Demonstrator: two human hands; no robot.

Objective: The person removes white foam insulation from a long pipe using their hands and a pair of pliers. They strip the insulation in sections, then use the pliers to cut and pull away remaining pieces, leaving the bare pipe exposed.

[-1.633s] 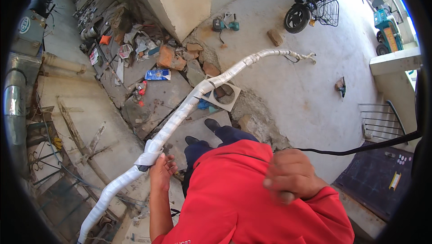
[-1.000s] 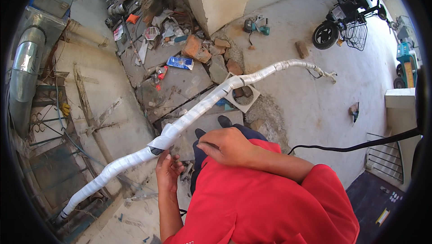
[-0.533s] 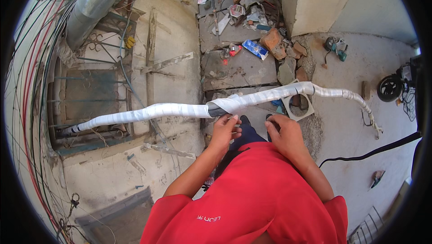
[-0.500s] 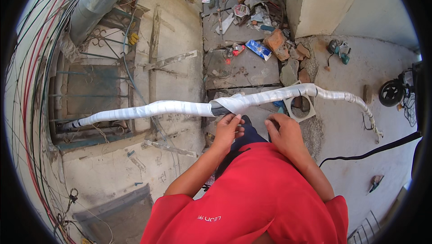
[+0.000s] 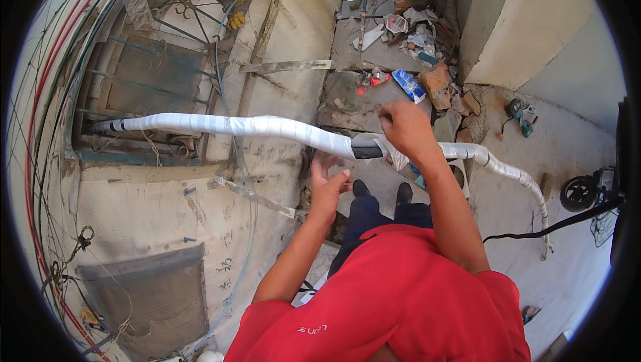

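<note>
A long pipe bundle wrapped in white tape (image 5: 267,127) crosses in front of me from the window opening to the right. A dark bare stretch of pipe (image 5: 367,152) shows near its middle, and beside it a loose fold of the tape (image 5: 394,156) hangs down. My left hand (image 5: 327,187) is just under the pipe, left of the dark stretch, thumb and fingers apart with nothing visible in them. Over the pipe's far side, my right hand (image 5: 408,130) is closed with curled fingers; what they grip is hidden.
A barred window (image 5: 150,82) and bundled cables (image 5: 40,162) are on the left. Bricks (image 5: 437,85), a blue packet (image 5: 408,86) and rubble lie on the ground ahead. A square pale frame (image 5: 461,175) lies under the pipe; a black wheel (image 5: 579,193) stands at right.
My right hand has risen from below the pipe and reached over it. The left hand has opened and shifted down slightly. The loose tape fold now sits right of the dark stretch. The view has shifted.
</note>
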